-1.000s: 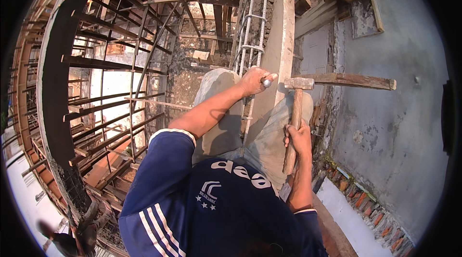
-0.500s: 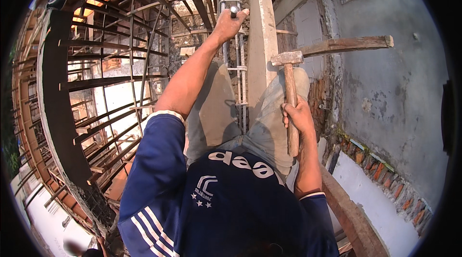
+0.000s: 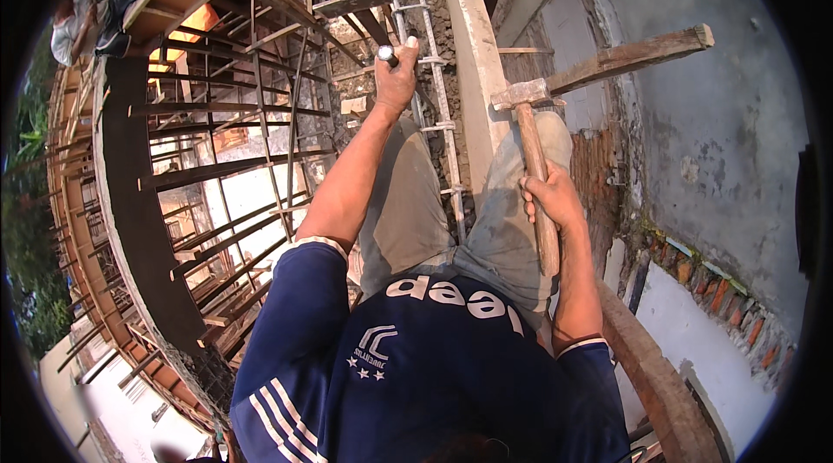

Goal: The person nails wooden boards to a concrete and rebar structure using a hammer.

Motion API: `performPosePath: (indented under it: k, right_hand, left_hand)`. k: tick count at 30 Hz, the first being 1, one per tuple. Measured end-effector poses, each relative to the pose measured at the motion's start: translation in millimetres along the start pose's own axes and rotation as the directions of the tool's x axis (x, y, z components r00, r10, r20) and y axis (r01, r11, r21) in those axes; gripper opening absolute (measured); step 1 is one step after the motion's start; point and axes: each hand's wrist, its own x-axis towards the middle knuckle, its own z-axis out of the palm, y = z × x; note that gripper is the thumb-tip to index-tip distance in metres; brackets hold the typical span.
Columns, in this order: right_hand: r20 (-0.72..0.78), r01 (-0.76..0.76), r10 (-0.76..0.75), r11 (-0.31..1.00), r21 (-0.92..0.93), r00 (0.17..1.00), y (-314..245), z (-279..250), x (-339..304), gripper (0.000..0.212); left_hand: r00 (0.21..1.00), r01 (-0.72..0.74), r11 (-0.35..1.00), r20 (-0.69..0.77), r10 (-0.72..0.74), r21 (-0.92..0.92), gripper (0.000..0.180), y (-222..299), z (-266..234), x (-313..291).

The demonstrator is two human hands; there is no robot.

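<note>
My left hand (image 3: 396,85) is closed around a chisel (image 3: 387,54), its bright round struck end showing above the thumb side. The chisel's lower end is hidden by the hand. It is held over the left side of a tied steel rebar cage (image 3: 449,142), which runs away from me between my knees. In my right hand (image 3: 555,196) is a hammer (image 3: 532,137), gripped low on its wooden handle. The worn metal hammer head lies over the edge of a pale board (image 3: 473,51) beside the rebar, near my right knee.
A timber offcut (image 3: 642,61) juts right from behind the hammer head. Grey wall (image 3: 685,124) and broken brickwork (image 3: 720,298) stand on the right. To the left, wooden props and battens (image 3: 204,172) drop over a deep opening. A person (image 3: 91,20) is at the far left.
My left hand has shifted left and slightly nearer with the chisel, which now tilts more. The hammer stays in my right hand at the knee. The whole view has swung a little.
</note>
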Motion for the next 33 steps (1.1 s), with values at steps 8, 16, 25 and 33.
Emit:
performPosePath:
  k: [8,16,25,33]
  right_hand:
    - [0.013,-0.045,0.045,0.998,0.033,0.999,-2,-2,0,0.014]
    - [0.054,-0.051,0.049,0.998,0.046,0.997,3,-6,5,0.017]
    - [0.064,-0.037,0.031,0.995,0.094,0.997,5,-8,9,0.017]
    - [0.063,-0.088,0.082,0.992,0.086,0.995,2,-6,7,0.018]
  left_hand:
    - [0.989,0.001,0.996,0.150,-0.014,0.090,0.035,18,9,-12]
    - [0.954,0.174,0.892,0.152,-0.257,0.418,0.046,1,53,23]
    - [0.949,0.301,0.951,-0.076,-0.306,-0.070,0.039,42,11,22]
    - [0.989,-0.087,0.973,-0.100,0.110,0.212,0.039,23,21,2]
